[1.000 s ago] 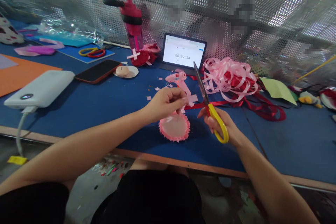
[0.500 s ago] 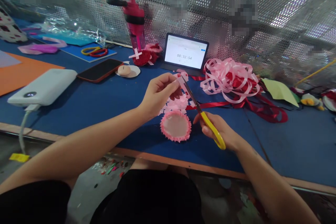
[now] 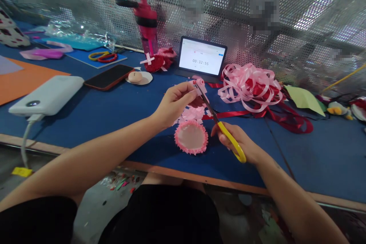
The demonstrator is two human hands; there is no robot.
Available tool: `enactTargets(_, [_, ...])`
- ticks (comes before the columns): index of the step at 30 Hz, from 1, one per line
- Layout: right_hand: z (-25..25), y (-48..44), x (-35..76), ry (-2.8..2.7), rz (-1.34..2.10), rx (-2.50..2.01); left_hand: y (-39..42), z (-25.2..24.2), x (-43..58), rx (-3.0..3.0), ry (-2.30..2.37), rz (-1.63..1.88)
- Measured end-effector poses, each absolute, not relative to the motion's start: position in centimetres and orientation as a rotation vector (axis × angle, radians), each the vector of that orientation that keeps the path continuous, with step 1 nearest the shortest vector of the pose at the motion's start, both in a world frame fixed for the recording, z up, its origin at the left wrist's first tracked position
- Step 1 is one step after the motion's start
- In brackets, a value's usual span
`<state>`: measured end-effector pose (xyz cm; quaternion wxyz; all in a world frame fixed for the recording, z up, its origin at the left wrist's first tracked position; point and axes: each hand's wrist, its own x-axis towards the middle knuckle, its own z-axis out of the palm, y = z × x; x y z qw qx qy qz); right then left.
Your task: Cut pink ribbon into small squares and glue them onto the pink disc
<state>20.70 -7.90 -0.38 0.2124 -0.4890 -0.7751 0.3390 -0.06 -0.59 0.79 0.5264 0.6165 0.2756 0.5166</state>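
My left hand (image 3: 174, 103) is closed in a pinch on a short piece of pale pink ribbon (image 3: 195, 87), held above the blue table. My right hand (image 3: 237, 143) grips yellow-handled scissors (image 3: 221, 126), and their blades point up-left to the ribbon at my left fingertips. Just below the two hands lies a round pink frilled disc (image 3: 191, 137) on the table, with several pale pink ribbon scraps (image 3: 192, 113) heaped at its far edge.
A tangle of pink and red ribbon (image 3: 251, 85) lies right of centre. A tablet (image 3: 202, 56) showing a timer stands behind, beside a pink bottle (image 3: 146, 23). A phone (image 3: 109, 77), a white power bank (image 3: 47, 95) and orange card (image 3: 17, 80) lie left. The table edge (image 3: 177, 171) runs near me.
My left hand rose from the disc with the ribbon piece. The scissors swung from upright to tilt left, blades now at the ribbon. The timer ticked on a second.
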Motion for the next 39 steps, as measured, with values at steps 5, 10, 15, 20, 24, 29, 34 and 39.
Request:
enactTargets(5, [-0.5,-7.9,20.6,-2.131,0.95,-1.374,-0.5,0.6,-0.1,1.465,0.626,1.237])
enactTargets(10, [-0.7,-7.8,20.6,-2.066,1.014,-1.388,-0.3,0.4,0.0,1.44,0.572,1.245])
enactTargets(15, [-1.1,-7.6,20.7,-2.068,1.023,-1.422,-0.2,0.5,0.0,1.434,0.581,1.243])
enactTargets(20, [-1.3,-7.5,20.7,-2.029,1.023,-1.427,-0.3,0.6,0.0,1.431,0.573,1.249])
enactTargets(24, [-1.3,-7.5,20.6,-2.026,1.019,-1.443,-0.2,0.6,-0.1,1.429,0.583,1.248])
enactTargets(29, [-1.5,-7.4,20.9,-2.023,1.035,-1.391,-0.3,0.5,-0.2,1.452,0.595,1.233])
enactTargets(34, [-2.0,-7.4,21.4,-1.93,1.114,-1.315,-0.3,0.7,-0.3,1.488,0.636,1.238])
enactTargets(39, [-2.0,-7.4,21.7,-1.943,1.139,-1.323,0.0,0.6,-0.2,1.505,0.64,1.269])
